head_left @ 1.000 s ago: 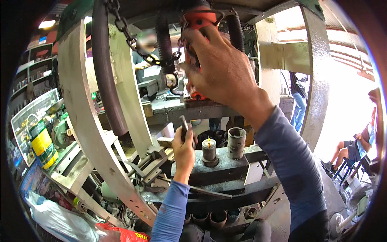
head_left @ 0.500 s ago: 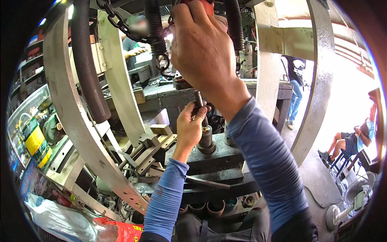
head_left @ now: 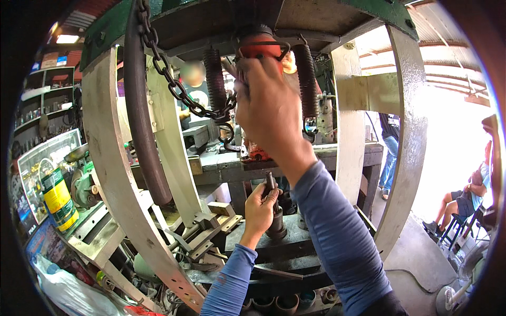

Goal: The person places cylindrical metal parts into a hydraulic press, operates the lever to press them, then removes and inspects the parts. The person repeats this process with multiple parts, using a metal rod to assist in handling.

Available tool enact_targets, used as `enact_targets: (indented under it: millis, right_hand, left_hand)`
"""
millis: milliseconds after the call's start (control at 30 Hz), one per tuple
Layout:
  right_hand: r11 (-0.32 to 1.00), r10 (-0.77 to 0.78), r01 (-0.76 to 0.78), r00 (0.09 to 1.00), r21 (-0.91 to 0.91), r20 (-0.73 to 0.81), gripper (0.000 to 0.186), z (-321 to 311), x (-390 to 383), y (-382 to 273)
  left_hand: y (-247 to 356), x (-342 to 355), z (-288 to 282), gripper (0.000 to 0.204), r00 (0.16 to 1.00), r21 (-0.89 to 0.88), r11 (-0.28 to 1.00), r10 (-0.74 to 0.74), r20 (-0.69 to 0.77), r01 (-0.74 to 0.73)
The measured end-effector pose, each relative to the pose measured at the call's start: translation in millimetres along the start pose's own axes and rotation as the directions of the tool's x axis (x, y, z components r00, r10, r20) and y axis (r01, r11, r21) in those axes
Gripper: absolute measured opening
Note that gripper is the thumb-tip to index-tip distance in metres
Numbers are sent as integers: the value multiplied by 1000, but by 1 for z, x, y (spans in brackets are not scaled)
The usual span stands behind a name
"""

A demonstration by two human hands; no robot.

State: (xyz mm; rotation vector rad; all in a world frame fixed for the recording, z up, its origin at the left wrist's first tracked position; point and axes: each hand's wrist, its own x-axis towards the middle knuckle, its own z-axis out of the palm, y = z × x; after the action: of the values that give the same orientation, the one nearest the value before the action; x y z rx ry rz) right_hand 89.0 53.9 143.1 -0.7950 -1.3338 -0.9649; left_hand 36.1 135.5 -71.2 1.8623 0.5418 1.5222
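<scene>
steel pin (head_left: 270, 180), near upright: gripped by left hand (head_left: 261, 211), over dark cylinder (head_left: 275, 227) on press bed (head_left: 237, 238). right hand (head_left: 271, 108): at red jack (head_left: 261, 49), grip unclear. step, seemingly: lining up pin beneath jack; next move calls for steady holding.

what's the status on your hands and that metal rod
Left hand: gripping metal rod, near upright, at dark cylinder; contact unclear. Right hand: on red jack. Chain hangs left of right hand.

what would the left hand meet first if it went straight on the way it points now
Probably the dark plate under the red metal part, reached by the metal rod in the left hand; depth is unclear in this single view.
</scene>
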Motion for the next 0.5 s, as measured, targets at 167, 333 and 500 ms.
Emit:
enact_targets:
  millis: [167, 333, 500]
  right_hand:
    - [986, -48, 82, 973, 148, -224, 34, 10, -31, -4]
    - [997, 47, -49, 999, 61, 25, 37, -5, 4, 3]
    - [992, -113, 120, 974, 25, -198, 33, 8, -27, -6]
  left_hand:
    - [-19, -2, 2, 21, 995, -24, 994, 102, -12, -102]
    - [-19, 0, 5, 21, 1000, -140, 990, -22, 18, 24]
    - [-16, 2, -2, 19, 999, -210, 978, 25, 43, -15]
